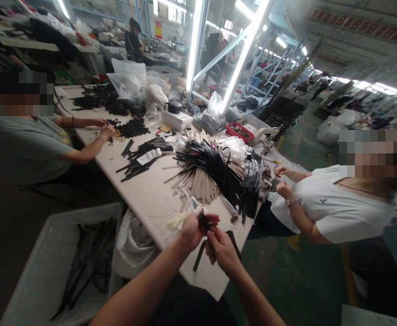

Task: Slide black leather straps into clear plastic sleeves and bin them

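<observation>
Over the near corner of the table, my left hand (191,232) and my right hand (221,250) meet, both closed around a black strap (204,223). Most of that strap is hidden by my fingers. Something pale shows at the left fingertips; I cannot make out whether it is a finger cover. Below my hands a black strip (199,256) slants across the tabletop, and another dark strip (234,244) lies to the right. Just beyond is a big fanned bundle of black straps (212,165) with beige undersides.
Left of the table stands a white bin (42,253) holding black strips, beside a white sack (135,244). Black straps (144,158), small black pieces (133,127) and a red basket (239,132) cover the far table. Co-workers sit left and stand right.
</observation>
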{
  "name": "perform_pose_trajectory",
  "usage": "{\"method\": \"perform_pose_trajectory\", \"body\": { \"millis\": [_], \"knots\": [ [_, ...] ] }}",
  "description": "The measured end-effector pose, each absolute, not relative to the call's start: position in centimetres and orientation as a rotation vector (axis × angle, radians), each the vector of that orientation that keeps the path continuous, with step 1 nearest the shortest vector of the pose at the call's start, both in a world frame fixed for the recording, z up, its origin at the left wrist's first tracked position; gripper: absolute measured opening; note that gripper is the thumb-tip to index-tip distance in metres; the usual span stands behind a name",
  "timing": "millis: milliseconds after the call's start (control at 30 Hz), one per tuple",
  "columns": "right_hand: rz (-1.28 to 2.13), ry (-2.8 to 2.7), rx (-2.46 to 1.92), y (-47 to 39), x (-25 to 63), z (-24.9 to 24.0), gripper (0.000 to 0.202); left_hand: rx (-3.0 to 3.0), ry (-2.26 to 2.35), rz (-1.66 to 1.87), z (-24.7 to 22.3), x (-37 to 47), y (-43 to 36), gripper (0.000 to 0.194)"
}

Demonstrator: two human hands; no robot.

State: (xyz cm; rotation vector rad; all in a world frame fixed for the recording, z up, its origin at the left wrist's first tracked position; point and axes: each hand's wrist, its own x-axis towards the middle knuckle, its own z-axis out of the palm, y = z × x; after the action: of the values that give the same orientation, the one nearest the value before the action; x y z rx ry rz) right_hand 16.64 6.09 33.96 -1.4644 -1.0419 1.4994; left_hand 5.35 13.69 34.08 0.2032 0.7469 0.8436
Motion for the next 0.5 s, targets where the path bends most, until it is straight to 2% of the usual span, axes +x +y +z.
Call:
{"method": "perform_pose_trajectory", "body": {
  "millis": [333,500],
  "knots": [
    [1.452,-1.108,-1.657,5.5,18.0,35.7,0.042,0.252,0.612,0.938,34.9,5.3,12.1,0.031],
    [1.386,-1.16,-1.656,5.5,18.8,37.1,0.046,0.312,0.544,0.798,35.4,6.2,10.3,0.049]
  ]
}}
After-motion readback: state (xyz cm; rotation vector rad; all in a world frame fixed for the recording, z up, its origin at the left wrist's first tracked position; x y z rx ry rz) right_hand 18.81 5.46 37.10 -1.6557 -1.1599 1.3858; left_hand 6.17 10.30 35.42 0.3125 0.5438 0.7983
